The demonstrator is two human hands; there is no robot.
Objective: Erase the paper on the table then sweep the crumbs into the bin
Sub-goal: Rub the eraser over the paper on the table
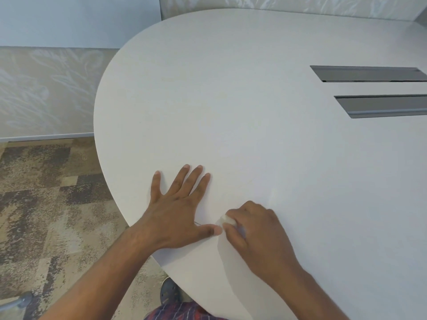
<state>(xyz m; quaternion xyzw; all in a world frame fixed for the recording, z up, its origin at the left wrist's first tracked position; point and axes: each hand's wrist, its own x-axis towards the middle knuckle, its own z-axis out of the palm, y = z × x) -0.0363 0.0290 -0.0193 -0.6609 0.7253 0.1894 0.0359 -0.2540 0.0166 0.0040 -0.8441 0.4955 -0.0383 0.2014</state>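
Head view: white counter [231,88] with a rounded end, matte and plain. Two long grey slots are cut into it on the far right, one [367,73] behind the other [383,106], running parallel.

Paper [208,213]: a white sheet on white counter at the near edge, under both hands. Its outline is mostly lost against the surface. Only a faint edge shadow shows below the left thumb, plus a curved shadow running back toward the person. There is one short thin pencil stroke [196,224] just beside the left thumb, too small to read as any letter.

Left hand [178,211]: flat, fingers straight and spread, palm pressing down on the sheet, thumb pointing at the right hand. It grips nothing.

Right hand [256,234]: fingers curled, pinching a small white eraser [227,220] at the fingertips. The eraser is down on the sheet, just beside the left thumb tip. I can't read any print on it.

Room: patchy brown and beige carpet [46,192] left of the counter. Behind it is a frosted panel with a pale leaf pattern [46,88], a grey rail along its base, and a plain pale blue wall [80,19] above. More of the same patterned panel runs along the top edge behind the counter.

Bottom of frame: a dark shoe [169,291] under the counter edge, red and blue checked cloth [180,312], and a grey metal tube [18,303] at the lower left corner.
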